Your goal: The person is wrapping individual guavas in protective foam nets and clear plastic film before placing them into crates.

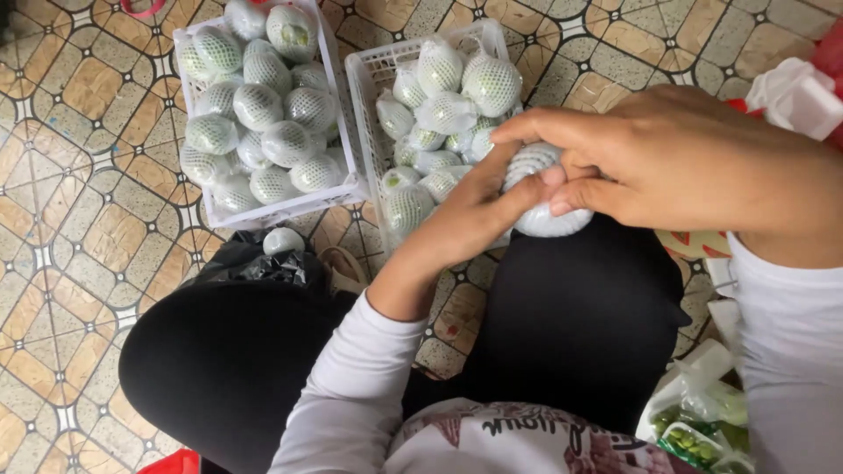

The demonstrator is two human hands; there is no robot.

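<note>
Two white crates [355, 180] of many netted fruits [259, 105]; two hands [676, 158]; one loose fruit [284, 240]

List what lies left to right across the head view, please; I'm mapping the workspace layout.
Left crate of netted fruit → right crate, partly filled → left hand → wrapped fruit held by both hands → right hand → white foam pieces.

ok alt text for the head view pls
Both hands, left hand and right hand, hold a foam-netted fruit over the lap. Two white crates of similar netted fruit sit on a patterned tile floor.
</note>
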